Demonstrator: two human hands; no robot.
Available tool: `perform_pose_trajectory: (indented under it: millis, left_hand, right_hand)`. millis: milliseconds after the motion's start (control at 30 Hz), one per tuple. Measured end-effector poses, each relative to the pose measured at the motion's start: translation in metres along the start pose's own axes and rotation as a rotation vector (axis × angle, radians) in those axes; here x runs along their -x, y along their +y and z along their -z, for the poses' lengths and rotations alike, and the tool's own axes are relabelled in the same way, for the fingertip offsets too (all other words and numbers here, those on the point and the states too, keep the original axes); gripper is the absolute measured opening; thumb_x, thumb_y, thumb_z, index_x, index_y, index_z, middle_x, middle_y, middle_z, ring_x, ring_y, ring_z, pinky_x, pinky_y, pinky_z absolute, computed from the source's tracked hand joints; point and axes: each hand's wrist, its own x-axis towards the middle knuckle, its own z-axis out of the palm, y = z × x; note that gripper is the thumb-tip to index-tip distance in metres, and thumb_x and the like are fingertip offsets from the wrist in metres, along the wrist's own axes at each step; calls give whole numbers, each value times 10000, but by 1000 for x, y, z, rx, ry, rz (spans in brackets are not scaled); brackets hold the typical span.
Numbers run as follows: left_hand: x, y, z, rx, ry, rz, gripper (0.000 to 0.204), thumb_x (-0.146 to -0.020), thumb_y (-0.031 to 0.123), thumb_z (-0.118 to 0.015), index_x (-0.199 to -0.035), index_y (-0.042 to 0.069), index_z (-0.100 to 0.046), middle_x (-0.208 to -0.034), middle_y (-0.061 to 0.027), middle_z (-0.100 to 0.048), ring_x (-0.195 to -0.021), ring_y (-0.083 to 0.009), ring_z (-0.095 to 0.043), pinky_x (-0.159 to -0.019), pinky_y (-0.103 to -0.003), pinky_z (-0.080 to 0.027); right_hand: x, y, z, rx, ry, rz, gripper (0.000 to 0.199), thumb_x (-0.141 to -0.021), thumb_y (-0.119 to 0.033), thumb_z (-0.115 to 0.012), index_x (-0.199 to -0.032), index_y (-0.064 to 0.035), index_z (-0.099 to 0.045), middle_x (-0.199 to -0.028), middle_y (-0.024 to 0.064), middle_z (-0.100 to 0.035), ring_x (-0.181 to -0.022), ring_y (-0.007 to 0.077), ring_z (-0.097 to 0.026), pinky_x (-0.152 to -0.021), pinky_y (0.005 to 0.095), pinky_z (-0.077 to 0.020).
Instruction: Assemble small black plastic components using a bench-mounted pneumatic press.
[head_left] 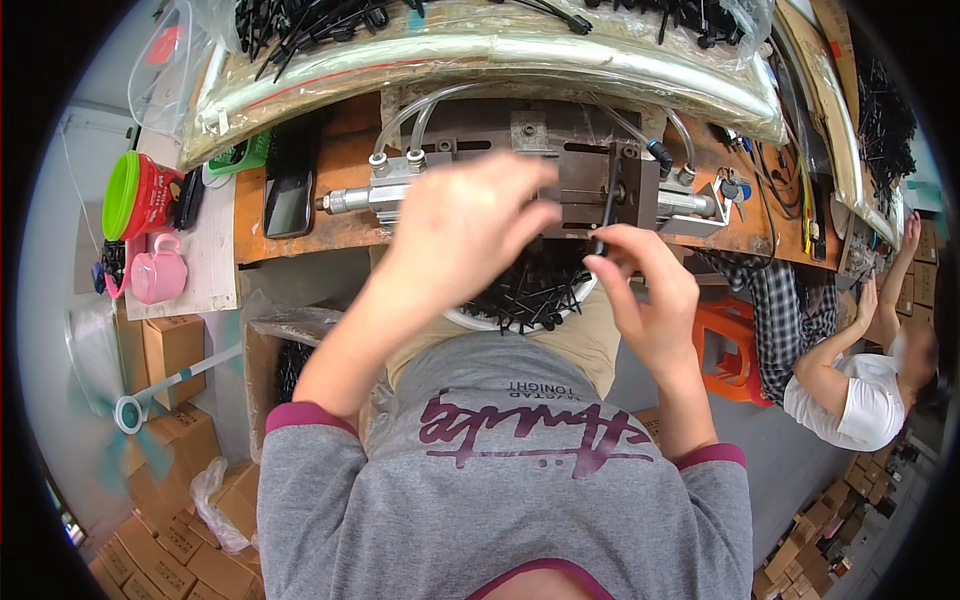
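Note:
A metal clamping fixture (585, 175) with a pneumatic cylinder at each end sits on the wooden bench before me. My right hand (655, 290) pinches a small black plastic part (599, 244) at the fixture's front edge; a thin dark stem rises from it toward the right-hand jaw. Over the left half of the fixture is my left hand (475, 215), smeared by motion. Its thumb and fingers look apart, and I see nothing between them. Beneath my hands, a white-rimmed container on my lap holds a heap of thin black parts (525, 290).
A plastic-lined tray (480, 52) of black parts spans the back. Left are a phone (289, 200), a pink mug (159, 270) and a red-green tub (135, 197). Clear air tubes (420, 125) arch behind the fixture. Cardboard boxes and a fan stand left; another person (850, 390) sits right.

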Motion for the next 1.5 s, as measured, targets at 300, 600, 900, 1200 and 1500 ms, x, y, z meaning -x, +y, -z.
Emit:
perform_pose_trajectory:
  millis: [300,600,900,1200,1500]
  left_hand:
    - [-132,-105,20,-591,299,-136,200,-789,87,-754,-984,43,-738,-962,-127,-715,-863,-248,-695,-726,-358,-563]
    - [-132,-78,22,-257,202,-112,166,-797,125,-711,-911,5,-715,-876,-161,-691,-840,-333,-676,-771,-414,-535]
    - [-57,-14,52,316,275,15,181,-755,52,-795,-924,20,-738,-946,-90,-679,-766,-181,-681,-649,-291,-570]
    - [17,-1,-3,117,164,-39,244,-756,35,-803,-983,9,-718,-1249,-100,-658,-867,-152,-694,-682,-260,-599]
    - [26,-9,-6,53,259,-43,267,-712,44,-825,-963,21,-738,-1218,-114,-690,-997,-238,-697,-820,-323,-575]
  right_hand:
    - [3,14,-47,311,-113,284,255,-770,-29,-751,-990,-7,-623,-1343,164,-599,-944,272,-697,-778,349,-576]
    - [-7,8,-51,495,-201,231,225,-780,-109,-756,-945,-39,-620,-1305,147,-642,-590,217,-656,-568,312,-541]
    - [-59,4,-1,73,29,119,133,-841,-117,-744,-934,-43,-684,-917,93,-713,-780,252,-704,-678,331,-560]
    - [-171,15,5,59,-25,289,356,-902,-136,-653,-1250,-66,-623,-1345,227,-579,-1254,339,-559,-1065,435,-425]
    - [-226,47,-44,202,-93,423,262,-907,-99,-586,-1148,-24,-656,-1135,175,-627,-1091,377,-588,-951,434,-476]
